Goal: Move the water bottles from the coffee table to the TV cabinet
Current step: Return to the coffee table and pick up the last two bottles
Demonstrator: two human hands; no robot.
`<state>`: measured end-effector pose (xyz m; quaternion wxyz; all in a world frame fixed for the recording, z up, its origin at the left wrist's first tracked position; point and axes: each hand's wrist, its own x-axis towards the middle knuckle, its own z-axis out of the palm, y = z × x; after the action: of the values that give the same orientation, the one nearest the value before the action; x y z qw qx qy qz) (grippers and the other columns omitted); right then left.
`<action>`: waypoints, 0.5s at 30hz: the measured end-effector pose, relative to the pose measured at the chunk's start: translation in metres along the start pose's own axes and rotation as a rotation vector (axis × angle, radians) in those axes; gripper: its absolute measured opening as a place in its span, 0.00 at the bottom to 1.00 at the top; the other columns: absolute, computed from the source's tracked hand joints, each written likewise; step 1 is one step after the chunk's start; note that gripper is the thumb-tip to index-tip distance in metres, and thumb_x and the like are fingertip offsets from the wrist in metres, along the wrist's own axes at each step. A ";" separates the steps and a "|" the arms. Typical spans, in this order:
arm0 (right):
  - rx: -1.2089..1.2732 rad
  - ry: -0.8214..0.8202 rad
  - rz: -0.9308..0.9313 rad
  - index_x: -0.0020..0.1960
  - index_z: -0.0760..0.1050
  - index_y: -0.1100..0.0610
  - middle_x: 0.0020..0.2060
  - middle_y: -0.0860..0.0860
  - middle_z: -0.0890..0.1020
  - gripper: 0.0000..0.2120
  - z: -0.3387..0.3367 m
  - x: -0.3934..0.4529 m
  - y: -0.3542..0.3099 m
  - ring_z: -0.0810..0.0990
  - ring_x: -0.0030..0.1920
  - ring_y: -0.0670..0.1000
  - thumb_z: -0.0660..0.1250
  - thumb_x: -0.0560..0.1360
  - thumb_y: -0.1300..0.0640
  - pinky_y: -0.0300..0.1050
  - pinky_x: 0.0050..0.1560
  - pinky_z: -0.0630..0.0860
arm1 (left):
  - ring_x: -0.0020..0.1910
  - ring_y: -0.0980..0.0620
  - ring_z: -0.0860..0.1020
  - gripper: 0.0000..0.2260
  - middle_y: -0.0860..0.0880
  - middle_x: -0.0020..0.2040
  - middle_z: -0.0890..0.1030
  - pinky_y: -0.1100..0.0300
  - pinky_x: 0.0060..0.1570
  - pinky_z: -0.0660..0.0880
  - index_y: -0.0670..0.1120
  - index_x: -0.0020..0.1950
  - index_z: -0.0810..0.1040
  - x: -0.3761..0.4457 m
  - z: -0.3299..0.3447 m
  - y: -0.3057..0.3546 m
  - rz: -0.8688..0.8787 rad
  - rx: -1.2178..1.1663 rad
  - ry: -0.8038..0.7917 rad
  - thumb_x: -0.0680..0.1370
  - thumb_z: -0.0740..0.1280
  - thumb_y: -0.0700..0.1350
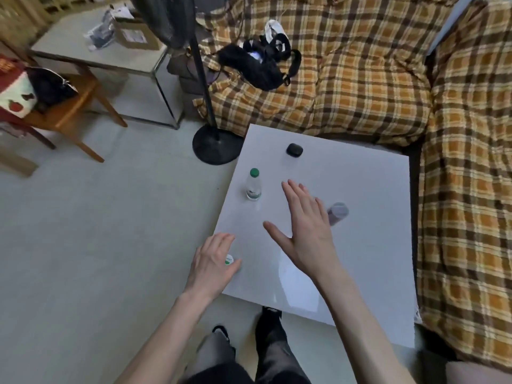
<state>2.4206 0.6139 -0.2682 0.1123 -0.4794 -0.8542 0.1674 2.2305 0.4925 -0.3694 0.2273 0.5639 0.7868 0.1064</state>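
A table [360, 245] stands in front of the person, with a sofa [360, 79] behind it and along its right side. On the table, a bottle [253, 185] stands upright toward the left edge; a case [294, 149] lies behind it, nearer the sofa. A jar [338, 212] sits right of the bottle, partly hidden behind the right hand [304, 231], which hangs over the middle of the table. The left hand [213, 261] is over the table's near left edge, covering a second bottle [230, 260]. A fan stand [216, 145] is on the floor just left of the table's far corner. A bag [257, 62] lies on the sofa. Far left stand a chair [69, 106] and a side table [110, 51]
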 end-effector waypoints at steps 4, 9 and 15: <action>0.006 -0.100 -0.043 0.83 0.51 0.51 0.82 0.47 0.57 0.37 0.016 0.024 0.021 0.51 0.83 0.51 0.60 0.81 0.37 0.57 0.80 0.55 | 0.68 0.45 0.74 0.22 0.49 0.71 0.76 0.53 0.64 0.71 0.46 0.72 0.75 0.015 0.037 -0.006 -0.152 -0.016 -0.071 0.78 0.71 0.48; -0.007 -0.184 -0.050 0.83 0.52 0.53 0.82 0.49 0.58 0.37 0.036 0.041 0.036 0.52 0.83 0.53 0.61 0.81 0.38 0.57 0.79 0.56 | 0.63 0.44 0.76 0.19 0.48 0.65 0.76 0.51 0.55 0.75 0.47 0.70 0.76 0.022 0.072 -0.014 -0.298 -0.002 -0.138 0.78 0.68 0.41; -0.016 -0.250 -0.016 0.83 0.52 0.53 0.82 0.48 0.58 0.37 0.061 0.060 0.038 0.52 0.83 0.53 0.61 0.81 0.39 0.55 0.80 0.56 | 0.54 0.43 0.78 0.11 0.47 0.62 0.75 0.52 0.50 0.74 0.46 0.64 0.77 0.032 0.087 -0.029 -0.390 -0.051 -0.198 0.82 0.66 0.40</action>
<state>2.3978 0.6727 -0.3370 0.0025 -0.4489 -0.8666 0.2182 2.2391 0.5052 -0.4653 0.3338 0.4027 0.8519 0.0245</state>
